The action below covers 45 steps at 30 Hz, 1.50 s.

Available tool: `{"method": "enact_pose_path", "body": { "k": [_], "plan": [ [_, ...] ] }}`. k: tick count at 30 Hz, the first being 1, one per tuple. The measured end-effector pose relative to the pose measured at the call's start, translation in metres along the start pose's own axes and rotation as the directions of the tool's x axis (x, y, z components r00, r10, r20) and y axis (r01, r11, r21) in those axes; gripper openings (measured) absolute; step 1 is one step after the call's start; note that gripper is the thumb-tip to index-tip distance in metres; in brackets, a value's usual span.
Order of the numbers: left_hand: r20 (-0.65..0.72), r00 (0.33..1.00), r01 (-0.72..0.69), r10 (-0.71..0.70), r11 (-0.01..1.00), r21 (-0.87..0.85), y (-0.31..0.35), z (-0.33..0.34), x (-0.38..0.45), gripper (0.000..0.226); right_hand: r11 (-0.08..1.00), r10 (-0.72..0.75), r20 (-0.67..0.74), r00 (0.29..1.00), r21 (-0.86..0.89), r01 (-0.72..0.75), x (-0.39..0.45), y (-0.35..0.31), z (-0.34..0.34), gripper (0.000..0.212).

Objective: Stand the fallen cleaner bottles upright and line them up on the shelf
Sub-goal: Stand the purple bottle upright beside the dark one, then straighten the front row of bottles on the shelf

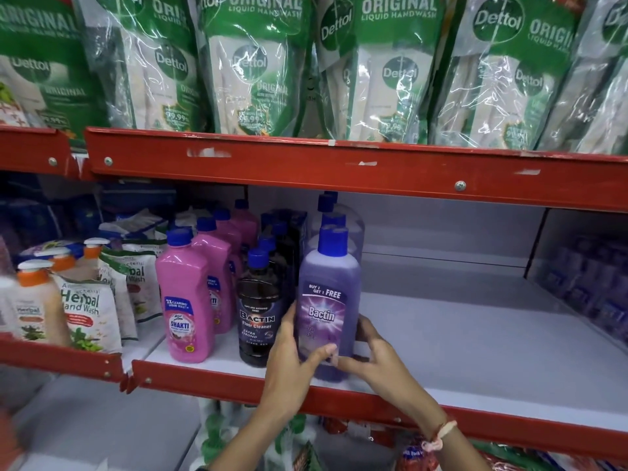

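Note:
A purple Bactin cleaner bottle (pixel 329 300) with a blue cap stands upright at the front of the white shelf (pixel 475 351). My left hand (pixel 292 362) wraps its lower left side and my right hand (pixel 370 355) holds its lower right side. Behind it stands a row of similar pale purple bottles (pixel 334 219). To its left stand dark Bactin floor cleaner bottles (pixel 260 307) in a row, and further left pink Shakti bottles (pixel 185 300) in a row. All visible bottles are upright.
The shelf's right part is bare up to a clear divider (pixel 577 277). A red shelf rail (pixel 339 161) runs overhead with Dettol refill pouches (pixel 258 62) above it. Herbal hand wash pouches (pixel 85 311) and pump bottles (pixel 34 300) fill the left bay.

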<state>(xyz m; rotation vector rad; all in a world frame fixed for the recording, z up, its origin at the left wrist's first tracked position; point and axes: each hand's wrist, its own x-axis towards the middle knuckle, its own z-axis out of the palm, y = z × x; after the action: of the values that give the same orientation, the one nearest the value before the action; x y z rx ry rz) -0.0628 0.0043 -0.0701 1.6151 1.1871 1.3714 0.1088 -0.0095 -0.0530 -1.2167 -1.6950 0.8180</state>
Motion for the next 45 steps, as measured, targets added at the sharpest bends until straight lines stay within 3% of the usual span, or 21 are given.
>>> {"method": "enact_pose_path", "body": {
  "k": [4,9,11,13,15,16,19,22,25,28,32,35,39,45],
  "plan": [
    [-0.077,0.996,-0.027,0.041,0.985,0.17,-0.006,0.003,-0.005,0.082,0.995,-0.02,-0.105,0.994,-0.103,0.009,-0.002,-0.003,0.001,0.068],
    [0.039,0.996,-0.082,0.075,0.975,0.206,0.003,-0.011,-0.011,0.074,0.975,-0.048,-0.277,0.96,-0.222,-0.015,-0.014,-0.008,0.017,0.075],
    [0.095,0.99,-0.12,0.107,0.983,0.142,0.007,-0.03,-0.018,0.061,0.953,-0.125,-0.483,0.867,-0.302,-0.03,-0.022,-0.017,0.036,0.077],
    [0.1,0.978,-0.194,0.185,0.977,0.084,0.011,-0.056,-0.025,0.04,0.928,-0.271,-0.617,0.739,-0.372,0.03,-0.028,-0.033,0.059,0.063],
    [0.045,0.952,-0.304,0.302,0.952,0.035,0.014,-0.09,-0.03,0.028,0.911,-0.375,-0.645,0.666,-0.39,0.134,-0.028,-0.056,0.093,0.051],
    [-0.014,0.937,-0.349,0.349,0.937,0.03,0.018,-0.103,-0.032,0.025,0.901,-0.409,-0.628,0.662,-0.391,0.186,-0.027,-0.066,0.106,0.046],
    [-0.217,0.897,-0.383,0.386,0.922,0.055,0.01,-0.147,-0.026,0.024,0.902,-0.423,-0.519,0.743,-0.322,0.288,-0.013,-0.092,0.157,0.039],
    [-0.321,0.888,-0.351,0.329,0.936,-0.013,-0.008,-0.18,-0.014,0.034,0.959,-0.262,-0.398,0.879,-0.212,0.19,0.001,-0.1,0.202,0.054],
    [-0.227,0.956,-0.211,0.187,0.974,-0.083,-0.011,-0.201,-0.012,0.054,0.99,-0.067,-0.336,0.939,-0.142,0.02,0.011,-0.106,0.228,0.071],
    [-0.052,0.995,-0.088,0.083,0.99,-0.107,-0.011,-0.209,-0.009,0.094,0.987,0.031,-0.248,0.968,-0.148,-0.069,0.021,-0.113,0.235,0.071],
    [0.105,0.994,-0.028,0.04,0.993,-0.117,-0.004,-0.218,-0.002,0.072,0.982,0.053,-0.163,0.985,-0.173,-0.081,0.031,-0.119,0.235,0.076],
    [0.153,0.988,0.007,0.006,0.996,-0.085,-0.003,-0.226,-0.008,0.06,0.984,0.046,-0.177,0.983,-0.162,-0.076,0.028,-0.12,0.236,0.074],
    [0.155,0.988,0.014,0.004,0.994,-0.111,-0.017,-0.236,-0.008,0.078,0.988,0.06,-0.197,0.979,-0.126,-0.086,0.016,-0.12,0.234,0.07],
    [0.138,0.99,0.036,-0.018,0.99,-0.134,-0.02,-0.237,-0.014,0.068,0.991,0.039,-0.121,0.992,-0.122,-0.054,0.006,-0.123,0.23,0.068]
  ]
}}
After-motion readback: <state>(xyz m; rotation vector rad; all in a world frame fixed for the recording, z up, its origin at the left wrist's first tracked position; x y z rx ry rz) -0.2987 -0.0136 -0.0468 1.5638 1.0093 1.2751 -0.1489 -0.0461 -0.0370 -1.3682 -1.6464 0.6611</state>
